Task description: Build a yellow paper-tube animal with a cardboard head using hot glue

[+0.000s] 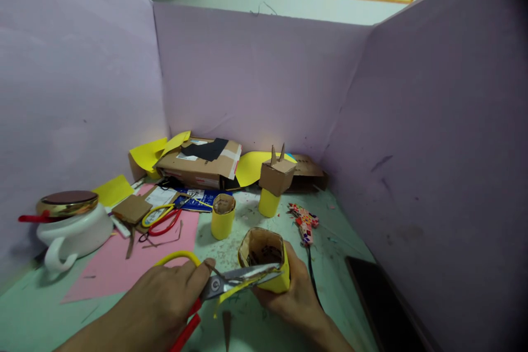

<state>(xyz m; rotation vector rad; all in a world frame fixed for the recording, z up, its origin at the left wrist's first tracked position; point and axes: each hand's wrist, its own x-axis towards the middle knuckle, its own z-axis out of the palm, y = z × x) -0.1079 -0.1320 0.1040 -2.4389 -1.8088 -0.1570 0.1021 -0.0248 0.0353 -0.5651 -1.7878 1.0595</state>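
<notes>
My left hand point(159, 302) is closed on the yellow and red handles of a pair of scissors point(241, 279) at the bottom centre. The blades lie across the side of a cardboard tube wrapped in yellow paper point(266, 264), with a strip of yellow paper hanging below them. My right hand point(295, 300) is wrapped around the tube from the right and holds it tilted with its open end facing me. A thin brown cardboard sliver point(226, 327) lies on the green table just below the scissors.
A second yellow tube point(223, 217) and a cardboard box figure on a yellow tube point(275, 180) stand behind. Another pair of scissors point(163, 220) lies on pink paper point(124, 267). A white lidded cup point(70, 225) stands left, a dark flat device point(381, 302) lies right. Purple partitions point(256, 82) enclose the table.
</notes>
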